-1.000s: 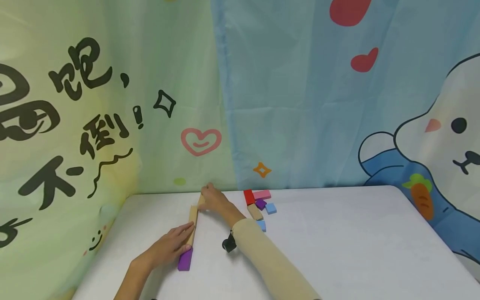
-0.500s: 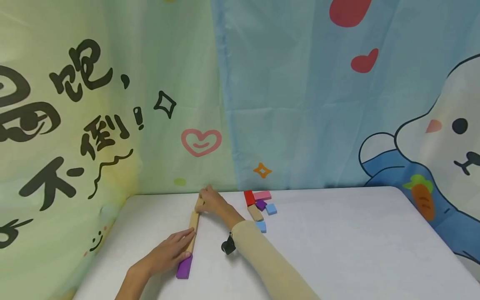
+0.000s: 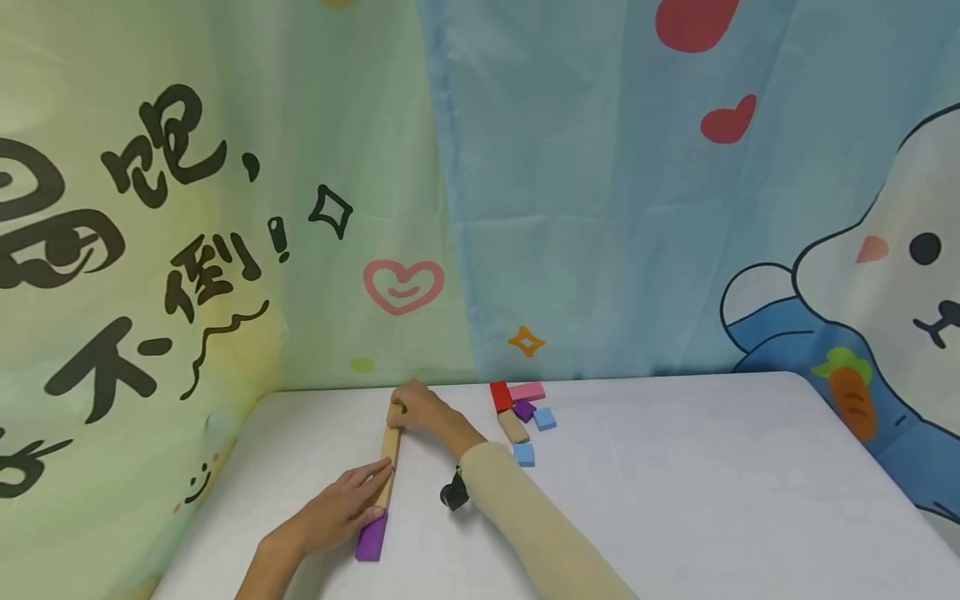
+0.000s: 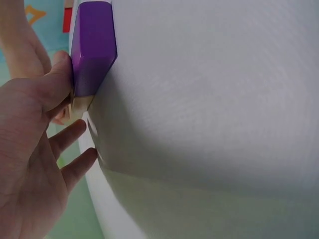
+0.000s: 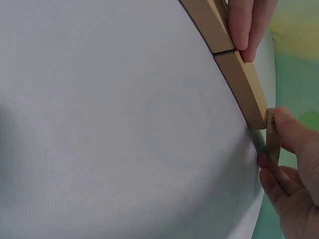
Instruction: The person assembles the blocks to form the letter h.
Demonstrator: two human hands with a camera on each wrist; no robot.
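A row of blocks runs away from me at the left of the table. Its near end is a purple block [image 3: 371, 542], followed by light wooden blocks [image 3: 391, 444] laid end to end. My left hand [image 3: 333, 510] rests along the row with fingers fairly straight on the wood; its thumb touches the purple block, seen large in the left wrist view. At the far end my right hand [image 3: 429, 414] pinches a small wooden block [image 5: 272, 135] between thumb and fingers, right at the last wooden block's end. The right fingers partly hide it in the head view.
Right of the row lies a loose cluster: a red block [image 3: 500, 397], a pink block [image 3: 527, 391], a small purple block [image 3: 524, 410], a wooden block [image 3: 513, 427] and two light blue blocks [image 3: 545, 418]. A printed curtain [image 3: 570, 208] hangs behind the table's far edge.
The row has slid slightly toward me, with the left hand on it. My right hand has brought its wooden block nearer and leftward, in line with the row's far end.
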